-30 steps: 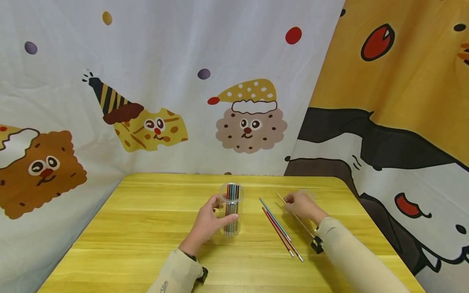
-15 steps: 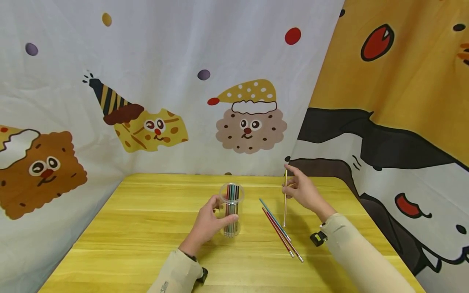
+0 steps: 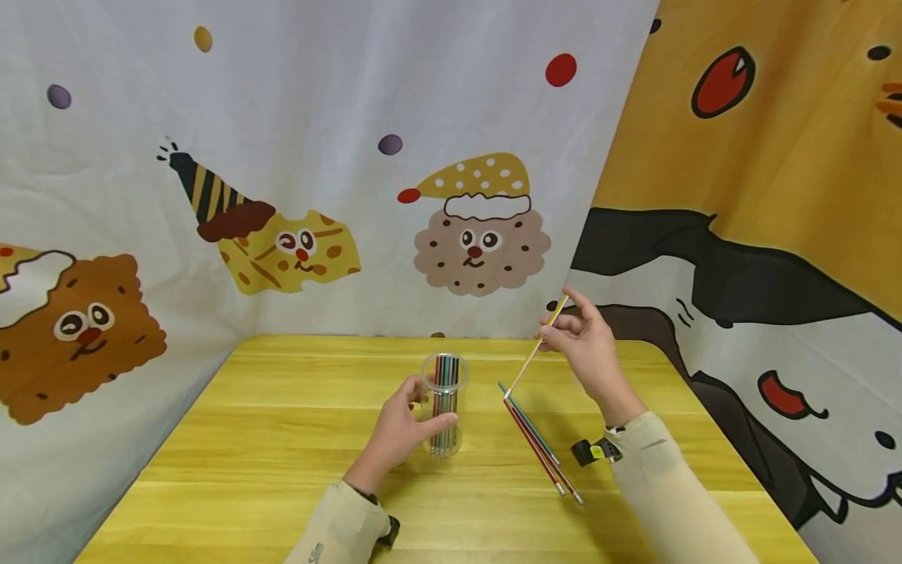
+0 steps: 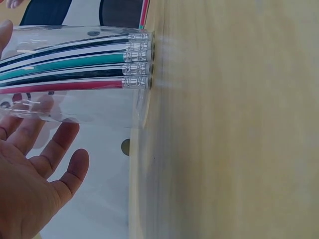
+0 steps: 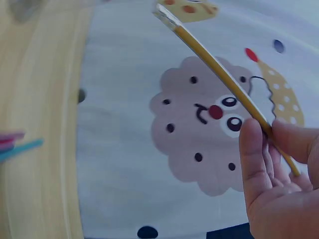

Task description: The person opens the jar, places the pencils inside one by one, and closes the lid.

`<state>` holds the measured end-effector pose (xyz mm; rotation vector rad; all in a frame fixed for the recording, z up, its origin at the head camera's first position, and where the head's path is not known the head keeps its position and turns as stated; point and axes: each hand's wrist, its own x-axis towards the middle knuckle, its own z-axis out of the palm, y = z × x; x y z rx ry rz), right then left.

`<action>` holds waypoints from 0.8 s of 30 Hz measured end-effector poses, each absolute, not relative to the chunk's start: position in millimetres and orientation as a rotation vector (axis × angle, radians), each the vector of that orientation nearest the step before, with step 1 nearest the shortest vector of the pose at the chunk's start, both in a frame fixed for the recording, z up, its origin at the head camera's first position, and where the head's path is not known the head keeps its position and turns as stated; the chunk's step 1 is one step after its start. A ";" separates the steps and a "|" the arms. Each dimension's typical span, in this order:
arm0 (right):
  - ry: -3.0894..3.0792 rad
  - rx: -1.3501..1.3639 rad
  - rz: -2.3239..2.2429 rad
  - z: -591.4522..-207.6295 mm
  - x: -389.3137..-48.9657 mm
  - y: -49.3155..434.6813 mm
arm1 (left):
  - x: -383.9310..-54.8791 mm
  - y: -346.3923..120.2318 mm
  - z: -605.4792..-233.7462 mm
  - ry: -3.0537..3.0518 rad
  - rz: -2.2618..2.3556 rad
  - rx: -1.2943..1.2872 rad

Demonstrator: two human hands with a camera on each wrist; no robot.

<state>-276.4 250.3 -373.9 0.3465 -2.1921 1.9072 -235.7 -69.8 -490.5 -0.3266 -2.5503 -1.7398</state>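
Observation:
My left hand [image 3: 402, 431] grips a clear plastic cup [image 3: 445, 387] upright on the table, thumb on the near side and fingers round the back. Several striped pencils [image 4: 75, 64] stand in it, eraser ends down. Raised at the right, my right hand [image 3: 592, 356] pinches a yellow pencil [image 5: 219, 72] between thumb and fingers. That pencil slants, its eraser end pointing down and left. In the head view this end overlaps the tips of the loose pencils: a blue pencil [image 3: 533, 429] and two red pencils [image 3: 532, 444], lying between my hands.
The yellow wood-grain table [image 3: 296, 439] has its far edge close to a cartoon-printed curtain [image 3: 317, 117]. Small black devices are strapped on both wrists, the right device [image 3: 595, 451] hanging near the loose pencils' eraser ends.
My right hand has lifted the yellow pencil off the table and turned it from upright to a slant, eraser end swinging left. My left hand and the cup have stayed in place.

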 end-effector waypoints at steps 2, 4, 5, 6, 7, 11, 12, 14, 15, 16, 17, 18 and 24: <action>-2.090 0.312 1.996 -371.4 -274.8 247.9 | -235.8 -70.0 -490.6 -2.548 -1.745 -0.323; -1.996 0.292 2.071 -368.9 -272.9 245.0 | -235.9 -69.9 -490.9 -2.544 -1.747 -0.326; -1.946 0.284 2.109 -367.6 -272.0 243.2 | -235.8 -69.9 -490.9 -2.543 -1.743 -0.330; -1.902 0.277 2.142 -366.4 -271.4 241.4 | -235.9 -69.9 -490.8 -2.542 -1.747 -0.327; -1.865 0.270 2.165 -365.2 -270.7 239.4 | -235.9 -70.0 -490.8 -2.541 -1.750 -0.327; -1.745 0.232 2.222 -360.7 -269.9 230.0 | -235.5 -70.6 -490.6 -2.545 -1.742 -0.323; -1.723 0.223 2.225 -359.6 -270.0 227.3 | -235.3 -70.8 -490.5 -2.546 -1.744 -0.317; -1.685 0.217 2.230 -357.6 -270.6 221.8 | -235.0 -71.1 -490.4 -2.547 -1.743 -0.318; -1.671 0.216 2.230 -356.8 -270.8 219.0 | -234.8 -71.1 -490.4 -2.546 -1.744 -0.320; -1.662 0.218 2.225 -356.1 -270.9 216.2 | -234.6 -71.2 -490.4 -2.546 -1.745 -0.320; -1.655 0.221 2.223 -355.6 -271.1 213.5 | -234.7 -71.2 -490.7 -2.546 -1.746 -0.321; -1.655 0.225 2.216 -355.3 -271.4 211.0 | -234.8 -71.2 -491.0 -2.544 -1.744 -0.330; -1.685 0.253 2.190 -356.2 -272.6 198.2 | -235.6 -70.6 -491.5 -2.533 -1.751 -0.336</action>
